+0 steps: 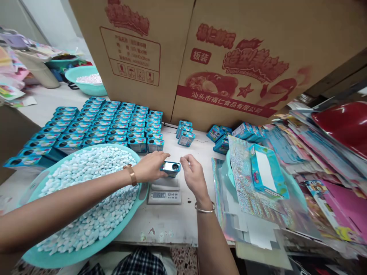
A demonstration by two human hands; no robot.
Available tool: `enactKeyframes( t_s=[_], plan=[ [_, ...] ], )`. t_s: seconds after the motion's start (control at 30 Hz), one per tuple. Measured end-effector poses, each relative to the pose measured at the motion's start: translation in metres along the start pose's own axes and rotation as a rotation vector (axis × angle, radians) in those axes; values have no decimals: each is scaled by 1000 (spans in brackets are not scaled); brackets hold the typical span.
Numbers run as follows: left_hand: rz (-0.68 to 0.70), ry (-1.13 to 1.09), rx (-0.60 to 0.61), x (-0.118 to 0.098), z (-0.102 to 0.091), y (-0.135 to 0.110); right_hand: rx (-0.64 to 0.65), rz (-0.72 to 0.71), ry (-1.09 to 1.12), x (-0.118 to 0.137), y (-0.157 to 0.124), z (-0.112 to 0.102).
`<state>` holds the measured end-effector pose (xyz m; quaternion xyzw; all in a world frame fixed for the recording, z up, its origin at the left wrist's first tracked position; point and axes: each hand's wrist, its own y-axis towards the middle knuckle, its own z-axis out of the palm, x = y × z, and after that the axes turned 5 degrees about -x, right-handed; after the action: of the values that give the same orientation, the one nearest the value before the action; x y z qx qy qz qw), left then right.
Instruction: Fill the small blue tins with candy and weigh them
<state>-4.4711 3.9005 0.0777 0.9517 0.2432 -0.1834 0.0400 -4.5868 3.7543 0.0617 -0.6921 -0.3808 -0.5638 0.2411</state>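
Printed cardboard [160, 23] stands behind a green basin [86, 253] of pale pellets [86, 166], rows of blue containers [97, 128] and a white scale [174, 198].
The left hand [151, 166] reaches across the basin, its fingers grasping the left end of a blue container [171, 168] above the scale's pan; whether it rests there, I cannot tell. The right hand [195, 173] is just beside that container's other end, fingertips pinched together; I cannot tell if anything is between them.

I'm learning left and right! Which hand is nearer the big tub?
Left. The left hand is just right of the big tub; the right hand is farther right, past the scale.
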Motion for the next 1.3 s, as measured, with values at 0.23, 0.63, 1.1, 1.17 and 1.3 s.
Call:
enactKeyframes(
  t_s=[0.23,0.63,1.1,1.17,1.3],
  plan=[
    [-4,-8,-12,2,2,-3,169,-102,-514,6,-2,1],
    [12,56,52,-6,-18,9,-153,368,880,-47,-19,-47],
    [-214,-43,198,-24,-5,50,-186,580,1369,-113,-76,-67],
    [-312,-97,165,-23,-4,69,-197,574,1391,-111,-72,-70],
    [-544,-346,101,-20,-6,110,-237,567,1428,-112,-72,-75]
  ],
)
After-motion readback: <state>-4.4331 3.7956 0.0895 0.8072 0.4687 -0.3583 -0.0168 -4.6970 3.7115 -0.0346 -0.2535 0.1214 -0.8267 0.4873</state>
